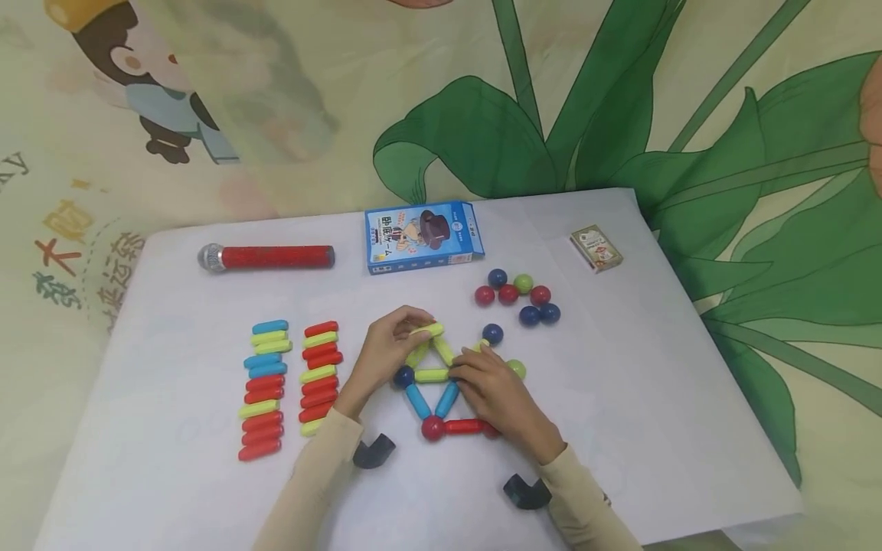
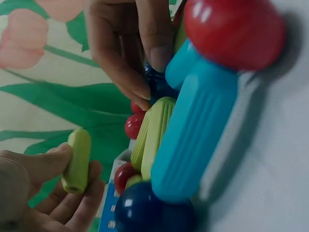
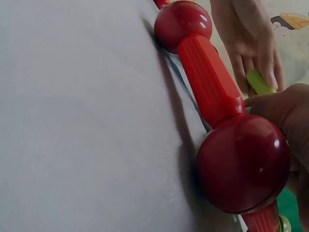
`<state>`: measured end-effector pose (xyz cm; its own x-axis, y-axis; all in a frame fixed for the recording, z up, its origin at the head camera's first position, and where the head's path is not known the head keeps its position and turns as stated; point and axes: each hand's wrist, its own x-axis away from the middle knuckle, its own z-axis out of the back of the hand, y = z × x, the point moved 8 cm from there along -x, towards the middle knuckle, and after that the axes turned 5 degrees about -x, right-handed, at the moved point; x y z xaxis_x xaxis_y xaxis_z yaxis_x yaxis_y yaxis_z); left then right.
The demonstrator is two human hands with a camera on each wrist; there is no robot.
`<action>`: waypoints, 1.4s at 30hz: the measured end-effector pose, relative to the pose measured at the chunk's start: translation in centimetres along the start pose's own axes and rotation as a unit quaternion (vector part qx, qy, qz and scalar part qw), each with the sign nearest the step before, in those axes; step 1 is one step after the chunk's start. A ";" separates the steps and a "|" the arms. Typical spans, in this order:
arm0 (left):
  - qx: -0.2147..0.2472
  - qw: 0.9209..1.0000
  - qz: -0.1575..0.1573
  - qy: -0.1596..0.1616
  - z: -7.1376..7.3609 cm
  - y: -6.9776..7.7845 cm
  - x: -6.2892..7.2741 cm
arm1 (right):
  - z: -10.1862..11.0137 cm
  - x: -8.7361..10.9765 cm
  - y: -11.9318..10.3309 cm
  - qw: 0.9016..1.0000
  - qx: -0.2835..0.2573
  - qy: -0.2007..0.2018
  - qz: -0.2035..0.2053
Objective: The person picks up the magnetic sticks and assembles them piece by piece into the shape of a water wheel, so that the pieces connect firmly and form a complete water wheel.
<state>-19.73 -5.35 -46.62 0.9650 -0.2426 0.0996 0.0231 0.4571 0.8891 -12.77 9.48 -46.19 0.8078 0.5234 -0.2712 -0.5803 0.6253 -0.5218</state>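
My left hand (image 1: 386, 352) pinches a yellow-green magnetic stick (image 2: 77, 159) between thumb and fingers, above the far corner of a ball-and-stick frame. My right hand (image 1: 499, 394) grips the frame's right side, its thumb and fingers around a dark blue ball (image 2: 159, 84), which the head view hides. In the frame, yellow-green sticks (image 1: 432, 376) make a triangle with another dark blue ball (image 1: 403, 376) at its left corner. Two blue sticks (image 1: 416, 401) run down to a red ball (image 1: 432, 428). A red stick (image 1: 464, 426) joins that ball to one partly under my right hand.
Two columns of loose sticks (image 1: 262, 409) lie at left. Loose balls (image 1: 508, 295) sit behind the frame. Farther back are a red tube (image 1: 276, 257), a blue card box (image 1: 423, 237) and a small box (image 1: 596, 248). Black curved pieces (image 1: 374, 451) are by both wrists.
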 end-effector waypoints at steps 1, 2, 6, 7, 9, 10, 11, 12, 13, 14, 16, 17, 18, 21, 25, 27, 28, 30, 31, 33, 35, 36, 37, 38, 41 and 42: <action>0.002 1.000 -0.008 0.001 -0.3 0.3 -0.5 | -0.2 0.1 -0.1 1.000 -0.001 -0.003 0.002; 0.003 1.000 -0.014 0.001 -0.5 0.5 -1.0 | -0.4 0.1 -0.3 1.000 -0.004 -0.007 0.005; -0.002 1.000 -0.025 -0.007 -1.5 0.6 -2.2 | -0.9 0.6 -0.9 1.000 -0.011 -0.019 0.014; -0.008 1.000 -0.026 -0.008 -1.8 0.4 -2.3 | -1.0 0.6 -1.0 1.000 -0.012 -0.019 0.015; -0.015 0.999 -0.027 -0.012 -2.2 0.0 -2.4 | -1.0 0.7 -1.1 1.000 -0.013 -0.016 0.018; -0.021 0.999 -0.029 -0.015 -2.4 -0.3 -2.4 | -0.9 0.7 -1.2 1.000 -0.013 -0.014 0.019; -0.027 0.999 -0.031 -0.017 -2.5 -0.5 -2.4 | -0.9 0.7 -1.2 1.000 -0.012 -0.012 0.020; -0.030 0.999 -0.036 -0.018 -2.7 -0.7 -2.4 | -0.8 0.7 -1.2 1.000 -0.013 -0.010 0.021; -0.032 0.999 -0.038 -0.020 -2.8 -0.8 -2.4 | -0.8 0.7 -1.2 1.000 -0.014 -0.010 0.022; -0.036 0.998 -0.040 -0.020 -2.9 -1.0 -2.4 | -0.8 0.7 -1.2 1.000 -0.014 -0.010 0.025; -0.047 0.998 -0.045 -0.020 -2.9 -1.1 -2.3 | -0.6 0.6 -1.0 1.000 -0.013 -0.007 0.019; -0.052 0.997 -0.044 -0.022 -2.9 -1.1 -2.3 | -0.4 0.7 -0.7 1.000 -0.009 0.001 0.010; -0.058 0.997 -0.042 -0.025 -2.9 -1.2 -2.2 | 0.0 0.7 -0.4 1.000 -0.008 0.015 -0.005; -0.073 0.996 -0.030 -0.037 -2.8 -1.5 -2.0 | 1.5 0.8 1.4 0.994 -0.001 0.070 -0.084; -0.078 0.996 -0.014 -0.046 -2.7 -2.0 -1.8 | 2.5 0.9 4.1 0.977 -0.028 0.097 -0.187; -0.077 0.996 -0.014 -0.051 -2.8 -2.0 -1.8 | 2.1 0.7 4.7 0.973 -0.051 0.079 -0.209; -0.078 0.995 -0.015 -0.054 -2.8 -2.0 -1.7 | 1.8 0.5 4.8 0.973 -0.064 0.069 -0.210; -0.076 0.995 -0.022 -0.062 -2.9 -1.9 -1.6 | 1.3 0.0 4.7 0.974 -0.083 0.057 -0.205; -0.078 0.994 -0.024 -0.066 -3.0 -1.8 -1.6 | 1.2 -0.2 4.6 0.974 -0.088 0.055 -0.200; -0.082 0.994 -0.027 -0.068 -3.0 -1.8 -1.5 | 0.9 -0.5 4.4 0.976 -0.089 0.055 -0.193; -0.082 0.994 -0.028 -0.066 -3.0 -1.8 -1.4 | 0.8 -0.7 4.2 0.977 -0.085 0.057 -0.189; -0.085 0.994 -0.028 -0.062 -2.9 -1.9 -1.4 | 0.7 -0.8 4.2 0.977 -0.078 0.056 -0.189; -0.087 0.994 -0.028 -0.059 -2.8 -2.0 -1.3 | 0.8 -0.8 4.1 0.978 -0.071 0.056 -0.187; -0.087 0.994 -0.029 -0.055 -2.5 -1.9 -1.2 | 0.9 -0.8 4.0 0.979 -0.066 0.061 -0.183; -0.083 0.996 -0.016 -0.025 -0.3 -2.0 -0.7 | 1.4 -0.6 3.5 0.981 -0.057 0.079 -0.167; -0.082 0.997 -0.010 -0.005 1.0 -2.2 -0.5 | 1.7 -0.5 3.2 0.982 -0.059 0.087 -0.159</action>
<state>-20.53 -7.03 -48.17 0.9616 -0.2602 0.0875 0.0853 0.5862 0.8057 -15.16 12.17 -46.36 0.9573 0.2000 -0.2088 -0.2891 0.6644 -0.6892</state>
